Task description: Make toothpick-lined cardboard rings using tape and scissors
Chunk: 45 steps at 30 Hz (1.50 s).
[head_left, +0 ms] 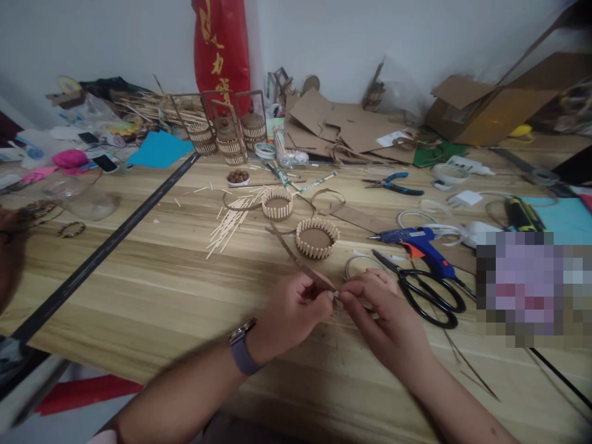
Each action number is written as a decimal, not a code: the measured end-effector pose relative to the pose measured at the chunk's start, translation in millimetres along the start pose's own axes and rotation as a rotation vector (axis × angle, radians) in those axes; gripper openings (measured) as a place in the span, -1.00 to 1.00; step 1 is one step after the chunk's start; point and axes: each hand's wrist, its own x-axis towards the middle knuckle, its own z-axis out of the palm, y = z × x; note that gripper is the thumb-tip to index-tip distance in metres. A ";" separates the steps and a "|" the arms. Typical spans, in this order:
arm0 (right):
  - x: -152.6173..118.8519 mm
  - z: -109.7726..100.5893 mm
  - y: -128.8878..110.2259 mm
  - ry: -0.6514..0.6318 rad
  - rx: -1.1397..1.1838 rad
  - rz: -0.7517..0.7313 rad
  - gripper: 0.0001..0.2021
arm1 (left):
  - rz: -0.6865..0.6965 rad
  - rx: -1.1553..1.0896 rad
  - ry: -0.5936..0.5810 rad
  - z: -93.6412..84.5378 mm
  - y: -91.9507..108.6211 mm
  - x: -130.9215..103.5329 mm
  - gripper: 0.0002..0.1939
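Note:
My left hand, with a watch on its wrist, pinches a thin brown cardboard strip that sticks out up and to the left. Close beside it, my right hand has thumb and forefinger pressed together at the strip's near end, where a tiny whitish bit shows. Just beyond the hands stands a round tray ringed with short wooden sticks on a brown base. A smaller ring of the same make sits behind it. Loose sticks lie scattered to the left.
Right of my hands lie black-handled scissors, a blue glue gun and pliers. At the back stand finished stick baskets and cardboard sheets. Another person's arm rests at the left edge.

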 end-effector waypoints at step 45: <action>-2.5 -0.5 -2.4 0.184 -0.335 -0.152 -0.85 | 0.197 0.511 0.050 1.0 3.6 -3.3 -0.84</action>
